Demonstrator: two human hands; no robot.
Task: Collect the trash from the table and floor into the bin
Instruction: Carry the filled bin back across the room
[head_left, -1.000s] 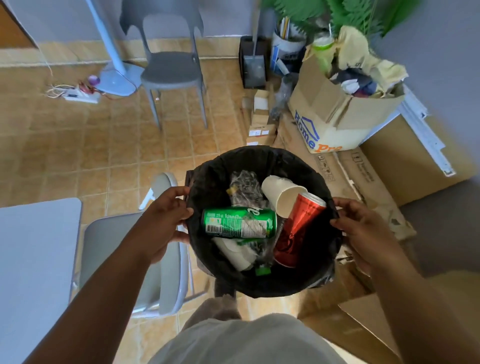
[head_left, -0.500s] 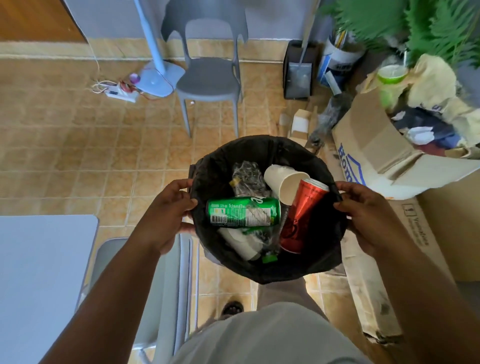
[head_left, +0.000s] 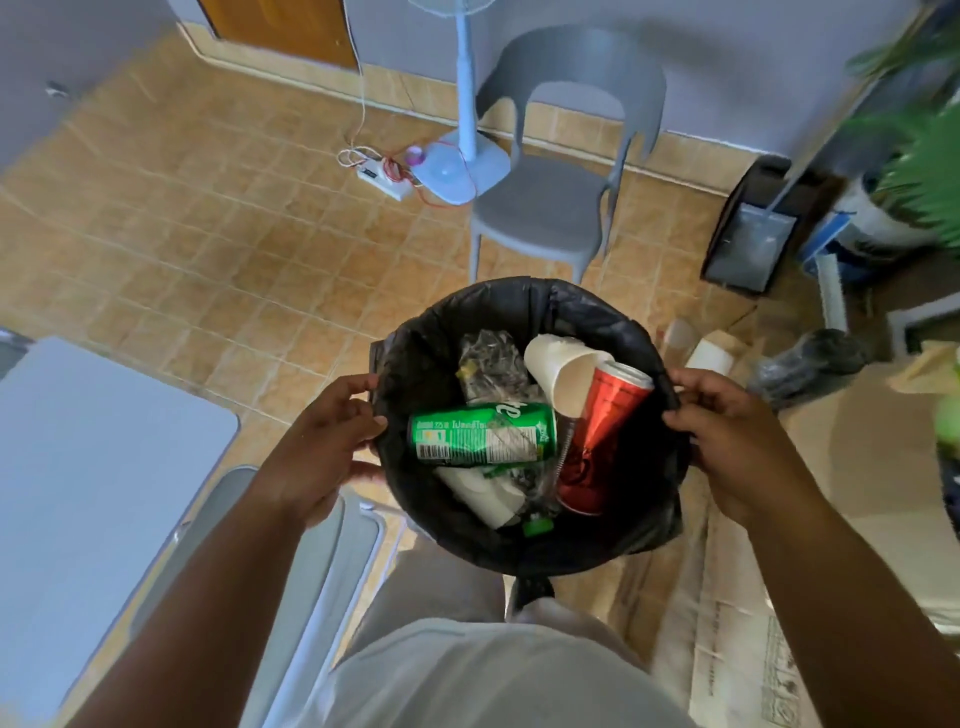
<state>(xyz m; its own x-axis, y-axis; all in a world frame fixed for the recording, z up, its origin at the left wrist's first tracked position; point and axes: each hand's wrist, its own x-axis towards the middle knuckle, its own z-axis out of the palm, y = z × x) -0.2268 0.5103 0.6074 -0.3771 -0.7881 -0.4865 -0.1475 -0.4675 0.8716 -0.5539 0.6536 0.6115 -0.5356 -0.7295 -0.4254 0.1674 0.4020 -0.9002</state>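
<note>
A round bin (head_left: 519, 306) lined with a black bag hangs in front of my body, above the floor. My left hand (head_left: 322, 447) grips its left rim and my right hand (head_left: 727, 441) grips its right rim. Inside lie a green can (head_left: 483, 435) on its side, a red can (head_left: 597, 441) leaning upright, a paper cup (head_left: 563, 371) tipped over, crumpled clear plastic (head_left: 491, 364) and a white cup (head_left: 478, 493) near the bottom.
A grey table (head_left: 93, 467) and a grey chair (head_left: 311, 545) are at my left. Another grey chair (head_left: 550, 208) and a fan base (head_left: 460, 166) with a power strip (head_left: 384, 182) stand ahead. Flattened cardboard (head_left: 857, 467), a dustpan (head_left: 748, 244) and a plant (head_left: 924, 171) crowd the right.
The view has swung left while I carry the bin: the cardboard box of rubbish has left the frame at the right, and the far chair and fan now sit straight ahead.
</note>
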